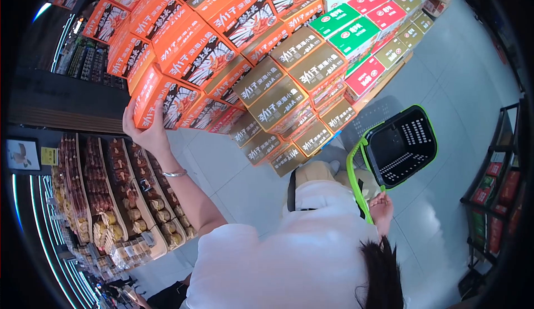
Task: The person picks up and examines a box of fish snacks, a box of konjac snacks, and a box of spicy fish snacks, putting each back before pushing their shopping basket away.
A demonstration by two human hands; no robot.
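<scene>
My left hand [149, 133], with a bangle at its wrist, grips the lower end of an orange box [150, 94] at the left edge of a stack of orange boxes [194, 53]. Its thumb lies on one face, its fingers round the other side. At the right, my right hand [381, 210] is beside my body with its fingers curled in. The green handle [357, 189] of a black shopping basket [403, 147] runs past this wrist, and its end is hidden by my shirt. Nothing shows between the curled fingers.
Brown-topped boxes [276, 103] and green and red boxes [356, 36] continue the stacked display. Packaged food fills a sloped rack [125, 197] at lower left. Another rack [492, 197] stands at the far right. Tiled floor [222, 170] shows between them. Part of another person's hand [133, 297] appears at bottom left.
</scene>
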